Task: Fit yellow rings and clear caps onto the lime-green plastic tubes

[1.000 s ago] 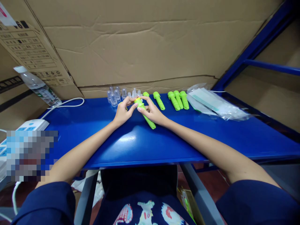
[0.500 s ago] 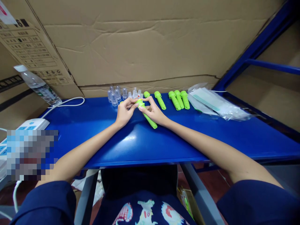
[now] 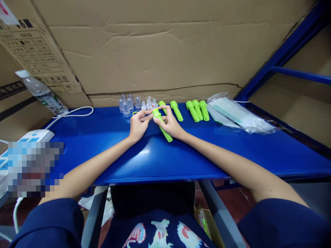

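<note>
A lime-green flashlight (image 3: 167, 134) with a wider head lies slanted between my hands, its tail toward me. My right hand (image 3: 172, 124) is closed around its upper part, thumb on the near side and index finger bent over the head. At the yellowish rim, my left hand (image 3: 139, 125) has its thumb and fingertips pinched together against the head. Whether a small part sits between those fingertips is hidden. Just behind the left hand lies a yellow ring (image 3: 134, 113). Beyond the right hand are two more green flashlights, one nearer (image 3: 177, 111) and one partly covered (image 3: 162, 104).
Clear plastic domes (image 3: 126, 109) and smaller clear pieces (image 3: 149, 102) stand along the back. Several green flashlights (image 3: 198, 110) and plastic bags (image 3: 238, 115) lie to the right on the blue table (image 3: 116, 162). A water bottle (image 3: 48, 98) and power strip (image 3: 36, 137) are left.
The flashlight's head has turned slightly and shows more between my hands. My left hand has shifted a little, uncovering more of the yellow ring. Both hands stay at the same spot.
</note>
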### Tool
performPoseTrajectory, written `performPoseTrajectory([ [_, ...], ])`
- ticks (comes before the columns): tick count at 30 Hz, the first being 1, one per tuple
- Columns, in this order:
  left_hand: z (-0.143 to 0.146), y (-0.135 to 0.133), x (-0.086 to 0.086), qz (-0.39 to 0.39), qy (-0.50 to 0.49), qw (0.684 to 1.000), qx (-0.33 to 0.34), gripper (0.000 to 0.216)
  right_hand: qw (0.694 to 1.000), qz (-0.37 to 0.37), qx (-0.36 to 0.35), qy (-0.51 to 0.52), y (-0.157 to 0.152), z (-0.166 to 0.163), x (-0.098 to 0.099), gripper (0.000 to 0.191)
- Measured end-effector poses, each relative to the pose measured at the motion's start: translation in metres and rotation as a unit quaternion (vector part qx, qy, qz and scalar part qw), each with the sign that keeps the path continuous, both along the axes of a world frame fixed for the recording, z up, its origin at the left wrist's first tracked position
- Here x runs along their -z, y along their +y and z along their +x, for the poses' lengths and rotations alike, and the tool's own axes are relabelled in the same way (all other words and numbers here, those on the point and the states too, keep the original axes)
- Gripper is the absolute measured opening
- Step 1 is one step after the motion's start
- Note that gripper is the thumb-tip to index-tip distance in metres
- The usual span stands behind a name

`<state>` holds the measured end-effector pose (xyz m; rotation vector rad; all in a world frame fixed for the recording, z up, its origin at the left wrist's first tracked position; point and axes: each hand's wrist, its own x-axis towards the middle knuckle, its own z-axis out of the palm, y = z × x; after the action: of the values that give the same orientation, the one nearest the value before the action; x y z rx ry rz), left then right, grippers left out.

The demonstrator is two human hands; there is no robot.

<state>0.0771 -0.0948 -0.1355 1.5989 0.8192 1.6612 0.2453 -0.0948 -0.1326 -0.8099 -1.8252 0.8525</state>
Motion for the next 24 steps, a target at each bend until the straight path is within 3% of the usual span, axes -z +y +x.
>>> performPoseTrajectory([
  [24, 0.0046, -0.0038, -0.0039, -0.007, -0.025, 0.999, -0.025, 0.043, 0.999, 0.025, 0.048, -0.008, -0.0078, -0.0045, 0.0009, 0.051],
])
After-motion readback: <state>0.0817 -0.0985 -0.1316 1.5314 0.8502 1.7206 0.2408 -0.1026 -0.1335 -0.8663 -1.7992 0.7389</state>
